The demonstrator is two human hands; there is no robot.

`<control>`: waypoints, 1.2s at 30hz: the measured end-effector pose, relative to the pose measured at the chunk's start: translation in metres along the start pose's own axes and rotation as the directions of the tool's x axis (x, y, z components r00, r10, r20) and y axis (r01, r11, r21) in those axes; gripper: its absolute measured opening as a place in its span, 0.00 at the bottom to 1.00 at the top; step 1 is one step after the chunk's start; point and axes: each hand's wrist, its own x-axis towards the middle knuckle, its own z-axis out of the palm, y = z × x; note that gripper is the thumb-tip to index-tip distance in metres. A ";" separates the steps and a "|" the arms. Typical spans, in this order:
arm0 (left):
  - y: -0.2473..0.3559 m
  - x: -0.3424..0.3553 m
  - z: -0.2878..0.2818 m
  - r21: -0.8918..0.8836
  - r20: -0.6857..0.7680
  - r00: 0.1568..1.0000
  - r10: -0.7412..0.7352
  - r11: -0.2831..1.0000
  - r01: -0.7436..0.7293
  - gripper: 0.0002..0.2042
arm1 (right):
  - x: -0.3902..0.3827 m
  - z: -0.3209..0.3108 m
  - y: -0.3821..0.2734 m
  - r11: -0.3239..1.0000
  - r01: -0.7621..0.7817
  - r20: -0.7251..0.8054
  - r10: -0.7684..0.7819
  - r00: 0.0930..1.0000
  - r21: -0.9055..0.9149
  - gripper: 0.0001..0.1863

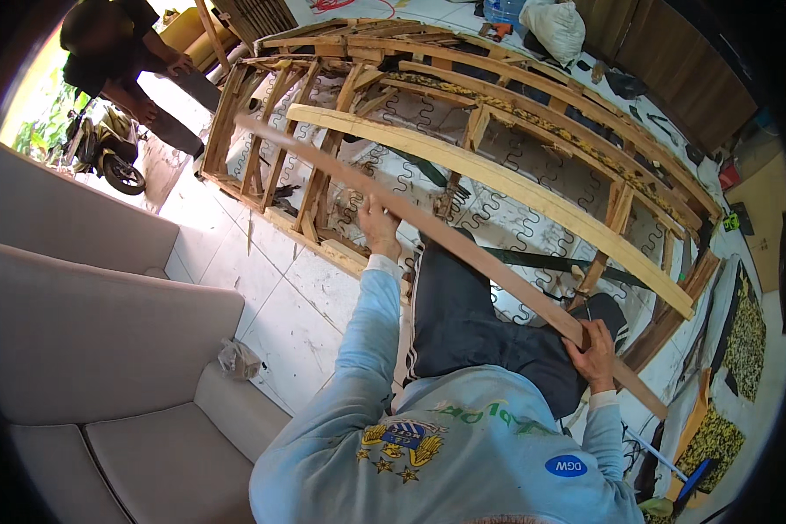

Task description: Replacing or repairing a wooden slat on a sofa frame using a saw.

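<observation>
A long reddish-brown wooden strip (472,253) runs diagonally across my lap, with my left hand (381,225) gripping it left of centre and my right hand (592,356) closed on it toward its right end. Just beyond it lies a pale, slightly curved board (533,196) on a bare wooden furniture frame (323,45) with exposed zigzag springs and dark straps. My legs (450,306) are within the frame.
Another person (96,48) stands at upper left near a parked motorbike (113,148). A grey sofa (113,332) is at my left on the tiled floor (279,323). A white sack (550,26) sits behind the frame. Speckled foam pieces (742,349) lie at right.
</observation>
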 end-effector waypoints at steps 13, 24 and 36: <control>-0.034 -0.089 0.111 0.630 0.636 0.574 0.516 0.083 -0.772 0.21 | -0.026 -0.004 0.018 0.924 -0.275 -0.139 0.319 0.937 0.265 0.21; -0.043 -0.079 0.173 0.311 0.949 0.309 0.063 -0.363 -0.879 0.36 | -0.031 0.000 0.030 0.895 -0.362 -0.136 0.405 0.904 0.261 0.23; -0.038 -0.089 0.118 0.218 0.974 0.228 0.001 -0.300 -0.929 0.29 | -0.041 0.010 0.041 0.894 -0.318 -0.235 0.398 0.887 0.315 0.20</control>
